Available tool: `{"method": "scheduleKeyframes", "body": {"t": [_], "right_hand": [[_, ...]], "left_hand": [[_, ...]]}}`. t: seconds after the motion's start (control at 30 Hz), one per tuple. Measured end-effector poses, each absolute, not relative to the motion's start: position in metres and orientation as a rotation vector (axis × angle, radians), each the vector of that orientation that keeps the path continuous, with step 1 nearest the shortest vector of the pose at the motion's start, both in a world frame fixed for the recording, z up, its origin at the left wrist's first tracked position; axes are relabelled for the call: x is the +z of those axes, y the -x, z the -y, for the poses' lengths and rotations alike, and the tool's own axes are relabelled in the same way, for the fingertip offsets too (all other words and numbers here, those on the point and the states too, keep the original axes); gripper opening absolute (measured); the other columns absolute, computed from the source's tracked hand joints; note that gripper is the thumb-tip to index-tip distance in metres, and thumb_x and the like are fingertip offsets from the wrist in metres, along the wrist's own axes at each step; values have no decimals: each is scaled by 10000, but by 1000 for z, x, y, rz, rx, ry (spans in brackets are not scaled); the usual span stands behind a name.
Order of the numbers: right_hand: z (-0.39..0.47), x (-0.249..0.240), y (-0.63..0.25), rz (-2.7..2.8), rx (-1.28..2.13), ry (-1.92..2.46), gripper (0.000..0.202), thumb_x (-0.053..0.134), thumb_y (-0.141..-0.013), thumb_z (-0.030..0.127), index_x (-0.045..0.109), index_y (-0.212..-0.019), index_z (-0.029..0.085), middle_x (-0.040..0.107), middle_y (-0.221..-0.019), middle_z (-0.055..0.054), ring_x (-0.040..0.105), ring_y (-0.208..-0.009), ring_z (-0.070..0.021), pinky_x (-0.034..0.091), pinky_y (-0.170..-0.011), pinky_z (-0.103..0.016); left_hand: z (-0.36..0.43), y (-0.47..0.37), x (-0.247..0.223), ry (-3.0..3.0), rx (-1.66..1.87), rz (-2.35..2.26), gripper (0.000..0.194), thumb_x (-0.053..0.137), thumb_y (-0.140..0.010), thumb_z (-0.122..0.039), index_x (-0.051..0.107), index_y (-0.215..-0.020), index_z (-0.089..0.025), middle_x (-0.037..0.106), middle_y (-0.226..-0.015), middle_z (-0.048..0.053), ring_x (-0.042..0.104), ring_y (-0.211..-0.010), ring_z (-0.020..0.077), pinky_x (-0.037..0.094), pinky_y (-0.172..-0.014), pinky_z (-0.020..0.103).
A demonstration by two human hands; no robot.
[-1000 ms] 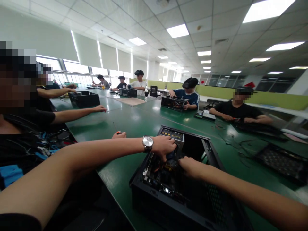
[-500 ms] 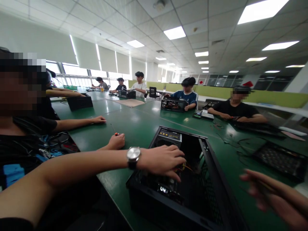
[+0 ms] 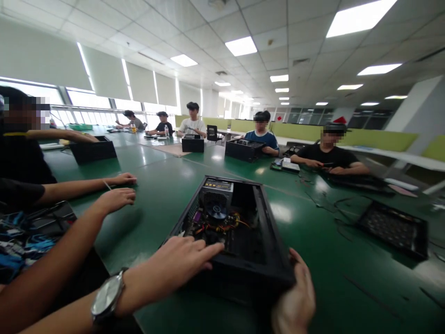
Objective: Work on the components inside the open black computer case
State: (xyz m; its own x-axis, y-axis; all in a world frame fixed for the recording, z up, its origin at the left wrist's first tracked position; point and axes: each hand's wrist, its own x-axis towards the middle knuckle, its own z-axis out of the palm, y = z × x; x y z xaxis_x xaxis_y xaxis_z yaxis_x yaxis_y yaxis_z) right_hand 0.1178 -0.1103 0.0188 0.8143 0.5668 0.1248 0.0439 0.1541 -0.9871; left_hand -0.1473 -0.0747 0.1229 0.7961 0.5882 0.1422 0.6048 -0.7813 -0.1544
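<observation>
Hands frame an open black computer case standing on the green surface, directly in front of the wearer and at the near end of a long row of similar cases. The left hand, a wristwatch on its wrist, lies flat over the case's near rim, fingers stretched forward and slightly spread toward the interior, gripping nothing. The right hand cups the case's near right corner, thumb up along the edge, fingers wrapped underneath and out of view. Risk lies inside the case: loose red and yellow wires sit beside the cooler fan, and reaching fingertips could snag them or brush sharp sheet-metal edges. A one-cornered grip could also let the case skid or tip. Left of the case, a neighbour's hand rests on the surface.
</observation>
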Motion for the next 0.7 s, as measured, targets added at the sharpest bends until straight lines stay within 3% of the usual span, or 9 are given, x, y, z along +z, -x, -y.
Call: {"method": "scheduleKeyframes", "body": {"t": [0.13, 0.23, 0.33, 0.43, 0.57, 0.7], "right_hand": [[-14, 37, -58, 769, 415, 1481, 600, 113, -1024, 450, 509, -1333, 122, 600, -1178, -147, 584, -1101, -243, 482, -933, -377], [-86, 44, -14, 894, 479, 1526, 409, 347, -1059, 441, 552, -1299, 181, 595, -1257, -121, 573, -1149, -240, 465, -998, -445], [-116, 39, 6, 1032, 538, 1574, 364, 570, -995, 454, 589, -1273, 219, 565, -1337, -102, 558, -1188, -265, 461, -1019, -504], [-101, 21, -16, 1198, 560, 1558, 333, 549, -1010, 424, 598, -1245, 194, 602, -1276, -98, 588, -1149, -250, 475, -1006, -491], [-22, -6, -102, 1422, 477, 1489, 357, 339, -1026, 318, 617, -1177, 154, 623, -1207, -132, 579, -1176, -220, 434, -1074, -393], [75, -28, -209, 1592, 386, 1524, 398, 425, -967, 460, 662, -1156, 204, 623, -1217, -126, 592, -1169, -270, 460, -1060, -432]], "left_hand": [[-9, 188, 118, 2535, -247, 1199, 482, 527, -994, -166, 466, -1462, -261, 676, -1088, 78, 646, -1005, 250, 507, -852, 381], [-40, 201, 117, 2250, -486, 1325, 521, 481, -944, -48, 504, -1439, -210, 564, -1346, 161, 502, -1277, 331, 448, -1016, 500], [-35, 182, 111, 2288, -712, 1212, 491, 495, -941, -87, 506, -1419, -199, 499, -1421, 148, 423, -1351, 311, 408, -1101, 500], [-17, 146, 91, 2536, -767, 975, 441, 485, -947, -101, 524, -1372, -214, 536, -1373, 104, 451, -1320, 267, 426, -1112, 454], [5, 103, 38, 2788, -764, 741, 421, 471, -925, -65, 548, -1318, -196, 565, -1338, 94, 467, -1311, 257, 442, -1108, 429], [18, 72, -5, 2977, -748, 595, 398, 511, -945, -148, 532, -1338, -212, 582, -1321, 80, 489, -1296, 244, 463, -1091, 399]]}}
